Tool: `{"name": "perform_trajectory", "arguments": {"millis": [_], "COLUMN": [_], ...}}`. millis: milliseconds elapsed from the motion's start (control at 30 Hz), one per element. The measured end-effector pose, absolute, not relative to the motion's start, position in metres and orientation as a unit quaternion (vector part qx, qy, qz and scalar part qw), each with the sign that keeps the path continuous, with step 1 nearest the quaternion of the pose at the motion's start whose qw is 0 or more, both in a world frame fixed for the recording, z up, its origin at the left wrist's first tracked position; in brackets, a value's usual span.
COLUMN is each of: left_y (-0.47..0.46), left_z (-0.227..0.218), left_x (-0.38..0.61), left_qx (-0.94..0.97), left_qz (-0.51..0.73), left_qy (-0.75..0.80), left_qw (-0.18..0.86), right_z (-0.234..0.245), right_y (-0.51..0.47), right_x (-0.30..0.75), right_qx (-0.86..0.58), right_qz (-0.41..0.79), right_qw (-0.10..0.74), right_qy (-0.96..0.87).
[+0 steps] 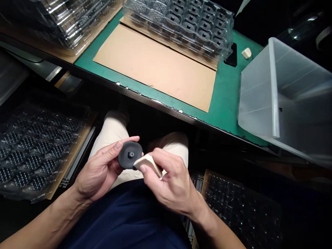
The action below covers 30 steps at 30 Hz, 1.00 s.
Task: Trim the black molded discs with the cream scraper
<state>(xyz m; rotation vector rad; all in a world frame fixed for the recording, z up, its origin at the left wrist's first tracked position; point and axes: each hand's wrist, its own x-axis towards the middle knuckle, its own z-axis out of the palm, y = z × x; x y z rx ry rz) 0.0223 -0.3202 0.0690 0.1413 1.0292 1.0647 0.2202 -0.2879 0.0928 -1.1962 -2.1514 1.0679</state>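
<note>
My left hand holds a dark round disc over my lap, thumb on its upper rim and fingers curled behind it, so the hand is clamped on the disc by its edge. The disc's face, with a small raised hub in the middle, is turned up towards me. My right hand is closed around a cream-coloured block, pinched between thumb and fingers, and one corner of the block touches the disc's lower right edge.

I judge the disc to be light and stiff, a moulded part with a matte face that should not slip much; the rim is the sensible place to hold it, leaving the face and hub free. The block looks slightly soft, like an eraser or a rubbing pad, and gives a good grip along its long sides.

Beyond both hands lies the green bench with a sheet of cardboard on it, and further off a clear tray of dark parts. To the far right of my right hand stands a translucent bin. Left of my left hand, lower than the bench, sits another tray of dark pieces.
</note>
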Motion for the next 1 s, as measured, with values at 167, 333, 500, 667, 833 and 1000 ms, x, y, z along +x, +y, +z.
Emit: {"name": "perform_trajectory", "arguments": {"millis": [167,333,500,667,833,1000], "left_y": [-0.3179,-0.3169,-0.3156,-0.3142,-0.3152,-0.3144], "left_z": [0.0684,0.0698,0.0695,0.0674,0.064,0.0642], "left_x": [0.0242,0.0276,0.0255,0.0231,0.0254,0.0242], "left_qx": [0.085,0.087,0.119,0.104,0.139,0.126], "left_qz": [0.471,0.458,0.427,0.448,0.397,0.44], "left_qy": [0.463,0.461,0.432,0.463,0.422,0.444], "left_qw": [0.746,0.755,0.786,0.757,0.803,0.77], "right_z": [0.0899,0.0932,0.0906,0.0915,0.0949,0.0946], "right_y": [-0.2896,-0.288,-0.284,-0.2922,-0.2917,-0.2922], "right_x": [0.224,0.2276,0.2291,0.2299,0.2285,0.2287], "right_qx": [-0.472,-0.452,-0.452,-0.459,-0.444,-0.471], "right_qz": [0.311,0.351,0.257,0.345,0.271,0.299], "right_qw": [0.243,0.207,0.237,0.217,0.238,0.243], "right_qy": [-0.789,-0.794,-0.821,-0.789,-0.82,-0.794]}}
